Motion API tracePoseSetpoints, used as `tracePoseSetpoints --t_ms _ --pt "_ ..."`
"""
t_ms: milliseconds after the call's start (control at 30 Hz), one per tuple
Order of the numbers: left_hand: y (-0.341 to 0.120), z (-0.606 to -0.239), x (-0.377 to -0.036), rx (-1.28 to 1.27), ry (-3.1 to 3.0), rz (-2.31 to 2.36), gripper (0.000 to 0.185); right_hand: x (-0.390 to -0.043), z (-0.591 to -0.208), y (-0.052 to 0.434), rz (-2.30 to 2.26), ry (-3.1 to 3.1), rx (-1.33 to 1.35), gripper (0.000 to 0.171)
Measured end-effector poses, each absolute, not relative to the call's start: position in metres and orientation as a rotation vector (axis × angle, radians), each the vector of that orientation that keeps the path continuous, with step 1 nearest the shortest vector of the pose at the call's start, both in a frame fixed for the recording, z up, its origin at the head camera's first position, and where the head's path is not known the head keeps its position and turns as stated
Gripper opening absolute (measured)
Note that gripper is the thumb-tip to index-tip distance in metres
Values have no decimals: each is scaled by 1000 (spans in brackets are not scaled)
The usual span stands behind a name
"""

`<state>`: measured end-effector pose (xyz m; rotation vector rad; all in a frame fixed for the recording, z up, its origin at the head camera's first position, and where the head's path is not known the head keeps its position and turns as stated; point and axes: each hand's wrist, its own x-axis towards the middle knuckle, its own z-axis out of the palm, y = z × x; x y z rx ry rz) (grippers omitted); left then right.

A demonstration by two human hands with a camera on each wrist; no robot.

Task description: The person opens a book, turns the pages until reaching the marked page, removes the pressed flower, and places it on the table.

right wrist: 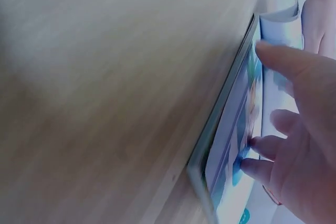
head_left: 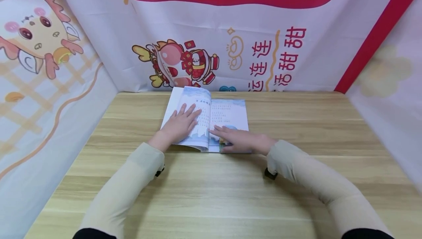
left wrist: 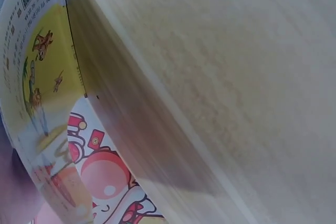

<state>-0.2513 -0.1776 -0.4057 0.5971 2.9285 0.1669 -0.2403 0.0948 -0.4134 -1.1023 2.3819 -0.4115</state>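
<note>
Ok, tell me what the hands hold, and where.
Nothing is gripped: left hand presses flat on the open book's left page, right hand on the right page's lower part.

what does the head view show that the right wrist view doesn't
Only the head view shows the left hand lying flat on the left page, both sleeves, and the cartoon banner behind the table. Only the right wrist view shows the book's edge side-on and the right hand's fingertips pressing the page up close. Both show the open book, the right hand on it, and the wooden table.
</note>
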Motion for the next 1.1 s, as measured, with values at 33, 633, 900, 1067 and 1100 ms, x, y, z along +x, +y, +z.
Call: tracePoseSetpoints --t_ms 33,633,900,1067,1100 --pt "-178 -406 -251 593 2924 175 58 -240 -415 99 -406 2376 -1105 76" --pt "-188 -409 -252 598 2853 256 56 -240 -407 147 -399 2309 -1017 70" --pt "-189 -408 -251 631 2856 237 54 -240 -405 152 -395 2312 -1021 68" --pt "-190 -408 -250 635 2855 233 55 -241 -402 154 -386 2311 -1007 65" --pt "-190 -408 -250 633 2857 232 55 -242 -401 154 -384 2309 -1001 64"
